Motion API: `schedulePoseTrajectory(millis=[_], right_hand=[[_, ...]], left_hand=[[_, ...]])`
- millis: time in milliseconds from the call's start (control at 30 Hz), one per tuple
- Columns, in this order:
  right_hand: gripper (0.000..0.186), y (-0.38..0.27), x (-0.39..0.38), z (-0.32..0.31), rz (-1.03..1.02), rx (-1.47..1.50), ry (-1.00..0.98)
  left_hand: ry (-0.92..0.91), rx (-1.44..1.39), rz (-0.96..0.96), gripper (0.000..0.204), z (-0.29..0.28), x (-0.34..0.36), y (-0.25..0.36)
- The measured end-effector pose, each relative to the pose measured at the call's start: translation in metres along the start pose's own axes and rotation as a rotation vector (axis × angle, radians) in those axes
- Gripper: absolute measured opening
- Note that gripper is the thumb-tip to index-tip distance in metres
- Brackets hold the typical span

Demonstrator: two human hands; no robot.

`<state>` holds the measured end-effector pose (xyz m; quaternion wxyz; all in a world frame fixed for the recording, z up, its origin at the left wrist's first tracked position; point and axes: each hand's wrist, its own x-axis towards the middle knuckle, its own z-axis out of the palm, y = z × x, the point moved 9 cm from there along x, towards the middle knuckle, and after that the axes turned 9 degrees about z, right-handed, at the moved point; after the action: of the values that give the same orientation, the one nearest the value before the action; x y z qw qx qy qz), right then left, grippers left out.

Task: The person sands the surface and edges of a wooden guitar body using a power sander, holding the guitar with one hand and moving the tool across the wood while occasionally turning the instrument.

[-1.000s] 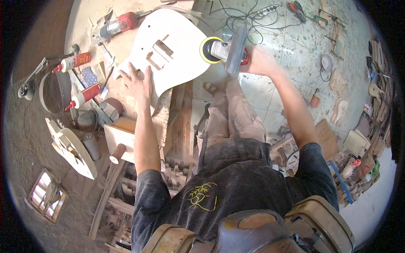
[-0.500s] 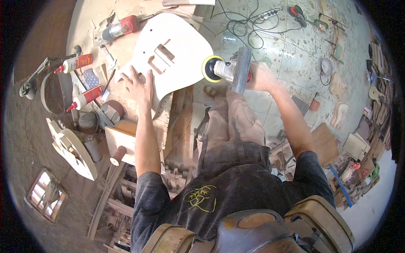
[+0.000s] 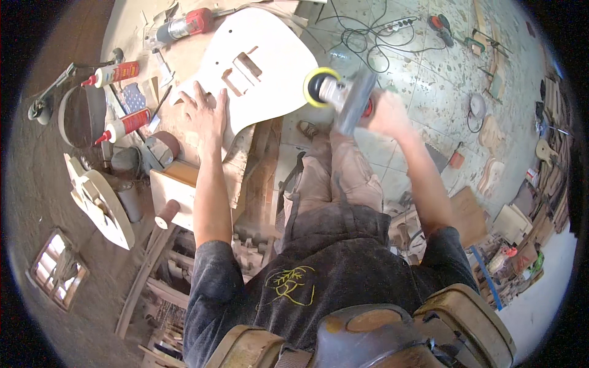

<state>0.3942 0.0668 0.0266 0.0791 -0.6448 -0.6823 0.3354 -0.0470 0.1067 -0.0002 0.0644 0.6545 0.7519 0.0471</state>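
A pale, unfinished guitar body [image 3: 270, 67] with routed slots lies on the bench. My left hand [image 3: 207, 113] rests flat on its near left part, fingers spread. Wrapped round the grey handle of a power sander [image 3: 348, 101], my right hand [image 3: 388, 115] is slightly blurred. The sander's round pad, black with a yellow rim, meets the curved right edge of the body. Whether it presses there, I cannot tell.
Two glue bottles [image 3: 126, 125] and a red and grey power tool [image 3: 187, 26] lie on the bench at left. Another guitar body [image 3: 101, 199] stands at lower left. Cables [image 3: 368, 40] coil on the tiled floor [image 3: 417, 80]. Wood pieces [image 3: 512, 224] are stacked at right.
The whole view has shifted and tilted a little. The sander's pad stays at about the same spot on the body's edge, and my left hand remains on the wood.
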Motion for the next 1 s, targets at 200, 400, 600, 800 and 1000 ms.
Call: schedulePoseTrajectory(millis=[200, 400, 600, 800, 1000], right_hand=[[0.046, -0.031, 0.043, -0.04, 0.039, -0.147, -0.027], [0.045, -0.051, 0.039, -0.028, -0.01, -0.262, -0.206], [0.042, -0.057, 0.037, -0.027, -0.036, -0.328, -0.163], [0.038, -0.064, 0.036, -0.035, -0.101, -0.233, -0.07], [0.039, -0.078, 0.021, -0.013, -0.162, -0.26, -0.171]], left_hand=[[-0.002, -0.089, -0.012, 0.096, 0.005, 0.0, -0.006], [-0.001, -0.115, -0.031, 0.096, 0.005, -0.001, -0.005], [0.017, -0.074, -0.015, 0.093, 0.003, -0.001, -0.004], [0.032, -0.084, 0.003, 0.094, 0.001, -0.001, 0.001], [0.008, -0.079, -0.018, 0.094, 0.002, -0.001, -0.001]])
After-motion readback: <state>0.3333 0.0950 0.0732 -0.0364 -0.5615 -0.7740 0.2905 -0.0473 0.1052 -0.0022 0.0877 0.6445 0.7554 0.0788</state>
